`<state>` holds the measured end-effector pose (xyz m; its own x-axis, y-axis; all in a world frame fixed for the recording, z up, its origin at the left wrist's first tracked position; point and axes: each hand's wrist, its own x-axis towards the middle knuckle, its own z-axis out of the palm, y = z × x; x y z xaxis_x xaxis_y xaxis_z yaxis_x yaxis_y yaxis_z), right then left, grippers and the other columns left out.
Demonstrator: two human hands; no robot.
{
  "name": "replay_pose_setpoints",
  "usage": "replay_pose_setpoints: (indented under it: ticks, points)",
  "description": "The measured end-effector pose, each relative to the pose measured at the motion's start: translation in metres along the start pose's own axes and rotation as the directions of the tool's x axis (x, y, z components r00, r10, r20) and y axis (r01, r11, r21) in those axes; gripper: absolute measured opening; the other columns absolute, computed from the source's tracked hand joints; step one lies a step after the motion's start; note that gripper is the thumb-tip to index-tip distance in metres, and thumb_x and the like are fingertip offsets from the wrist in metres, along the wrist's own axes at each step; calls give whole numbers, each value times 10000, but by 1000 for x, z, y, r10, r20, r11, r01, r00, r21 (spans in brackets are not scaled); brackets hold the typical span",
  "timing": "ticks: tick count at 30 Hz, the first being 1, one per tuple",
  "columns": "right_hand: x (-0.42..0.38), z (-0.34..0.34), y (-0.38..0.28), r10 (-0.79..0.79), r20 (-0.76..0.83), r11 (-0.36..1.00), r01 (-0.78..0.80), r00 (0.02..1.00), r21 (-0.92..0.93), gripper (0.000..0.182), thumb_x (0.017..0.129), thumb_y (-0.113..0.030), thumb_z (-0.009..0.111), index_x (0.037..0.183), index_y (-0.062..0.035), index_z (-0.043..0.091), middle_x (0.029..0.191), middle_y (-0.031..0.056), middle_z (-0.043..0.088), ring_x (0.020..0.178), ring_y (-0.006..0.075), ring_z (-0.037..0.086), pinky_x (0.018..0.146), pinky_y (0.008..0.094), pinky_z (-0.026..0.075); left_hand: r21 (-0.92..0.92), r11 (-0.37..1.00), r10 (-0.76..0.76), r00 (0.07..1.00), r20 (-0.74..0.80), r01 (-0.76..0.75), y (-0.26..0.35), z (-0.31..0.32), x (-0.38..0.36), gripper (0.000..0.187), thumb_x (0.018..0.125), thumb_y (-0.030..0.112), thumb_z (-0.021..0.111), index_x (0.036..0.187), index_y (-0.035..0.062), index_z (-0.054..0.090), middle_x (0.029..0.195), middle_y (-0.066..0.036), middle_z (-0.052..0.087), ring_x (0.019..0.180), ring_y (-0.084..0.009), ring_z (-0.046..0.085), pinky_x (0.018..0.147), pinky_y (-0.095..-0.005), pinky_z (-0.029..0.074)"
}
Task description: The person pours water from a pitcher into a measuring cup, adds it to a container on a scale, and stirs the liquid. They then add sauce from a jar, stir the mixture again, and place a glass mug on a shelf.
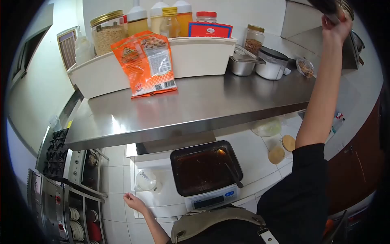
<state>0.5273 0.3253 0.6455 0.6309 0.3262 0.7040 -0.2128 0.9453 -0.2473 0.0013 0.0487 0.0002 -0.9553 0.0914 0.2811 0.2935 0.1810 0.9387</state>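
Our right hand (336, 27) is raised far right, fingers closed around a dark object (325, 5), cut off by the frame edge; we can't tell what it is. Our left hand (135, 202) is low at near left, fingers bent, tips close together; we can't tell if they pinch anything. A clear jug (146, 180) stands just beyond it. Right of the jug, a black tray (199, 147) of dark liquid (197, 171) sits on a scale (213, 200), a utensil (232, 175) leaning inside at right. Further right we see two round tan pieces (276, 155). Above, on the steel shelf (195, 103): orange packet (146, 65) against a white bin (203, 60) of bottles and jars; to its right, a metal container (242, 67) and a tub of white contents (270, 70). Far left, a stove (55, 152).
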Motion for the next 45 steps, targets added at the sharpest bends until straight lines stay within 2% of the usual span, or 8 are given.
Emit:
replay_pose_setpoints:
  ticks: [16, 18, 19, 20, 26, 33, 40, 45]
  points:
    - [-145, -230, -49, 69, -347, 997, -51, 935, 60, 408, 848, -349, 483, 1116, -53, 565, 988, 110, 618, 957, 246, 601, 830, 400, 507, -101, 994, 40, 998, -53, -45, -13, -2, 7, 109, 898, 56, 452, 939, -32, 501, 891, -123, 544, 840, -233, 530, 795, -332, 441]
    - [-178, -251, -51, 230, -199, 969, -204, 953, 142, 437, 851, -364, 509, 1163, -59, 531, 966, 89, 614, 921, 231, 606, 821, 381, 508, -158, 987, -14, 986, -166, -12, -8, -4, 8, 98, 897, 34, 439, 935, -29, 502, 910, -112, 539, 867, -218, 519, 803, -321, 438]
    - [-197, -311, -47, 319, 366, 916, -384, 874, 117, 457, 899, -387, 420, 1131, -11, 539, 1080, 107, 593, 1011, 221, 568, 820, 342, 502, -140, 989, 22, 990, -136, -42, 11, -10, 5, 87, 894, 13, 431, 929, -25, 500, 901, -102, 523, 875, -215, 508, 822, -321, 429]
    - [-244, -260, -54, 218, -123, 959, -236, 968, -157, 511, 893, -401, 430, 1173, 17, 516, 1069, 135, 586, 973, 216, 582, 802, 322, 500, -222, 969, 73, 985, -157, -107, 32, -10, 1, 73, 889, 9, 437, 921, -20, 497, 892, -94, 513, 868, -208, 504, 823, -321, 424]
    - [-320, -220, -67, 462, 463, 718, -12, 757, -696, 572, 724, -414, 637, 1073, 39, 608, 884, 130, 616, 837, 225, 603, 793, 317, 464, -579, 774, 380, 919, 103, -255, 197, -5, -45, 73, 835, 4, 471, 906, 10, 490, 911, -78, 493, 867, -169, 478, 827, -302, 397]
    - [-361, -110, -78, 438, 786, 846, 95, 437, -525, 484, 641, -184, 721, 1085, -21, 621, 814, 132, 588, 753, 264, 595, 665, 319, 494, -675, 689, 723, 193, 663, -262, 306, -4, -134, 664, 593, 222, 790, 1153, 44, 480, 1076, -167, 554, 996, -288, 556, 881, -349, 439]
    - [-370, -87, -77, 614, 775, 577, 585, 151, -571, 502, 739, -471, 641, 1002, -51, 559, 698, 104, 568, 579, 265, 605, 465, 354, 464, -548, 633, 762, 313, 567, -546, 288, -2, -129, 663, 489, 199, 785, 1089, 39, 552, 980, -116, 595, 828, -284, 606, 703, -350, 500]
    - [-367, -82, -53, 421, 907, 785, 495, 16, -373, 470, 745, -464, 646, 984, -67, 563, 683, 77, 528, 559, 251, 580, 454, 344, 458, -593, 713, 694, 258, 672, -375, 293, -12, -106, 634, 494, 206, 780, 1063, 8, 579, 873, -127, 610, 762, -285, 622, 689, -338, 508]
